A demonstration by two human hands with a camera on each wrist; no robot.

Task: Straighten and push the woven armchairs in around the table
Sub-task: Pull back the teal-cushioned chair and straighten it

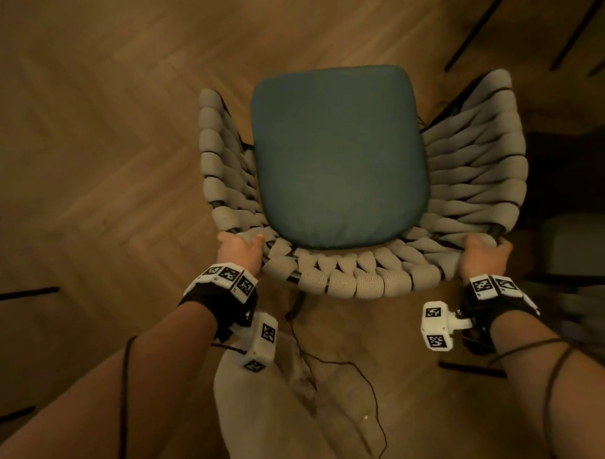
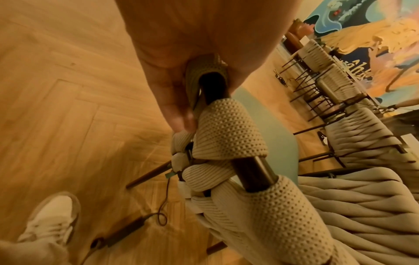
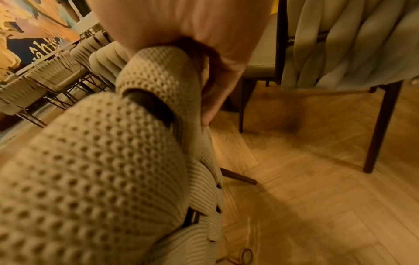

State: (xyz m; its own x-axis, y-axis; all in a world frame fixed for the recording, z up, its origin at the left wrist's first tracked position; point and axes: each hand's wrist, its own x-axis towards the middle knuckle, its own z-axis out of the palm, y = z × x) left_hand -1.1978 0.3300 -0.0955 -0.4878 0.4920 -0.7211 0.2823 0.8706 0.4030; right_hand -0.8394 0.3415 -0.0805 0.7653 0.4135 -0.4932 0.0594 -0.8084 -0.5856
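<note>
The person's trouser leg (image 1: 260, 410) and a thin dark cable (image 1: 367, 382) lie nearest, over the herringbone wood floor (image 1: 102, 129). Just beyond, the left hand (image 1: 240, 251) grips the near-left corner of the armchair's (image 1: 474, 173) woven back rail, fingers curled round the dark tube, and the right hand (image 1: 483, 254) grips the near-right corner the same way. The armchair stands on the floor directly in front, its teal seat cushion (image 1: 338, 155) facing up. Farther off, the left wrist view shows a row of similar woven chairs (image 2: 328, 80) below a painted wall mural (image 2: 371, 35).
</note>
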